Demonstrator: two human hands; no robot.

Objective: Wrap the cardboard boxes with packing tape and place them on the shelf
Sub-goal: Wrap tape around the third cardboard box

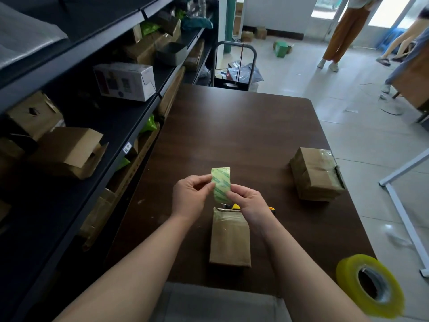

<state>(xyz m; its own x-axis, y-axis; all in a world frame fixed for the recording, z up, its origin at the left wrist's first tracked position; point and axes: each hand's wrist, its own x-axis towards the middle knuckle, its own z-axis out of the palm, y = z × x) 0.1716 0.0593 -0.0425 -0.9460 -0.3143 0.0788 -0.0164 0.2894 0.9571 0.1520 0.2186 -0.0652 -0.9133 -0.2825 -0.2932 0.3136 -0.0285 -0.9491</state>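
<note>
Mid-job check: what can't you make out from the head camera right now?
Head view: the yellow tool is mostly hidden by the right hand; its type is unclear.
Any free end of the tape roll is hidden where the left hand pinches it.
The shelf label is too small to read.

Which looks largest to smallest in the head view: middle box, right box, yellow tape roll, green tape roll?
1. yellow tape roll, though nearest the camera
2. right box and middle box, alike
3. green tape roll
</note>
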